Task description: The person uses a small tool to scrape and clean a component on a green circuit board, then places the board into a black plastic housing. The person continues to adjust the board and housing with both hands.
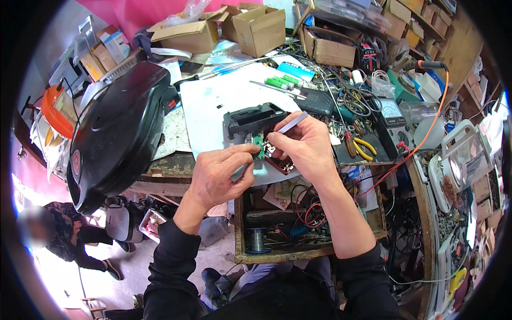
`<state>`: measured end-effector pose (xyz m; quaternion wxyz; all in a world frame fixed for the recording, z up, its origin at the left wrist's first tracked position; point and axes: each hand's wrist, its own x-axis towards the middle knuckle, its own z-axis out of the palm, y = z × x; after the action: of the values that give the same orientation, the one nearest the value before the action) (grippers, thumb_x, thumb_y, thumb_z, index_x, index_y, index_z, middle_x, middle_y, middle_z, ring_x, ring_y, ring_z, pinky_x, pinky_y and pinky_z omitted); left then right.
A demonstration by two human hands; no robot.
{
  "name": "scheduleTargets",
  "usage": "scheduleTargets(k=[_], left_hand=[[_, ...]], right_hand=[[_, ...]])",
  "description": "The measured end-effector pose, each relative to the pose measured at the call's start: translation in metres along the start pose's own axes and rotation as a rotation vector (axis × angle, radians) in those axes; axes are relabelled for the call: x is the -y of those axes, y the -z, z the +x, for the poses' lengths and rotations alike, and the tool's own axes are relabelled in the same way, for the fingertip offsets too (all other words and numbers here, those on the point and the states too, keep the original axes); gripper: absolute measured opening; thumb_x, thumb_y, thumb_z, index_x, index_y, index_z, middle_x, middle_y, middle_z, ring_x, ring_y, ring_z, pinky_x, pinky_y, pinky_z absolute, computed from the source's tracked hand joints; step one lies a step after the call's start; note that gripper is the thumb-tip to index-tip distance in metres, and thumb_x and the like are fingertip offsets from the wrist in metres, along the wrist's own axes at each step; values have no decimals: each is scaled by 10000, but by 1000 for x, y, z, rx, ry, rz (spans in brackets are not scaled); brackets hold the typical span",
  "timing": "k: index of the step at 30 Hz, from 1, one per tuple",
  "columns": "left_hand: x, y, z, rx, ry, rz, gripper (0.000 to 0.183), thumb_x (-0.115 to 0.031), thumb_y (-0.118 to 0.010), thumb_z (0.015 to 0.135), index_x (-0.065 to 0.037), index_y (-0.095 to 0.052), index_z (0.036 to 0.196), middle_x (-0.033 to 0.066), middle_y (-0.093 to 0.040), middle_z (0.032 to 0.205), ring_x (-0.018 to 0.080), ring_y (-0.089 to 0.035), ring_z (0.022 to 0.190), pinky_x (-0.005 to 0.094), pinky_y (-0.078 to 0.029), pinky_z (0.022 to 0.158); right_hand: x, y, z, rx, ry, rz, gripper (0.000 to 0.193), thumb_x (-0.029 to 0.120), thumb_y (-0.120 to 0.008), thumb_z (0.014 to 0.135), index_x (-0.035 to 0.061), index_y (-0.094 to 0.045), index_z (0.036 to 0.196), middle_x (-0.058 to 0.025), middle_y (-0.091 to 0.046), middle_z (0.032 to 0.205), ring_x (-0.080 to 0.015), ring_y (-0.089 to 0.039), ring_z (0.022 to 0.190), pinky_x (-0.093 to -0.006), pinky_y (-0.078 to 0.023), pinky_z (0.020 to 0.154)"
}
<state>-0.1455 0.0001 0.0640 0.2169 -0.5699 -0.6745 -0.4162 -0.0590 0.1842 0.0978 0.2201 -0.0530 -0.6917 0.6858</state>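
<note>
A small green circuit board with pale metal parts lies between my hands, beside an opened black plastic housing. My left hand is closed, its fingertips pinched at the board's near left edge. In my right hand a flat grey metal tool, which looks like tweezers, is gripped between thumb and fingers. Its working end is hidden by the thumb, close to the board. Just under that hand sits a small reddish tray of tiny metal parts.
White paper covers the bench. A large black case stands at left; a drawer with wires and a solder spool juts out below. Pliers, a screwdriver and an analog meter lie right. A person sits lower left.
</note>
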Motion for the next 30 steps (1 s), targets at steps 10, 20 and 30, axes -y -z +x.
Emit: scheduleTargets(k=[10, 20, 30], left_hand=[[-2, 0, -1, 23, 33, -15, 172, 39, -694, 715, -27, -632, 861, 140, -738, 1001, 277, -734, 784, 322, -572, 682], [0, -2, 0, -35, -24, 2, 164, 18, -717, 713, -43, -637, 843, 98, -741, 1000, 249, -708, 686, 312, -572, 599], [0, -2, -1, -48, -28, 6, 173, 42, -709, 698, -33, -628, 831, 108, -739, 997, 260, -711, 697, 318, -577, 611]], right_hand=[[-2, 2, 0, 1, -10, -12, 78, -3, -696, 831, -12, -627, 867, -72, -684, 720, -107, -673, 610, -238, -534, 544], [-2, 1, 0, 1, -1, 6, 87, -13, -704, 827, -10, -628, 868, -64, -681, 723, -99, -659, 606, -230, -526, 544], [-2, 0, -1, 7, 2, 30, 93, -4, -717, 838, -6, -632, 875, -64, -685, 729, -89, -654, 613, -217, -513, 543]])
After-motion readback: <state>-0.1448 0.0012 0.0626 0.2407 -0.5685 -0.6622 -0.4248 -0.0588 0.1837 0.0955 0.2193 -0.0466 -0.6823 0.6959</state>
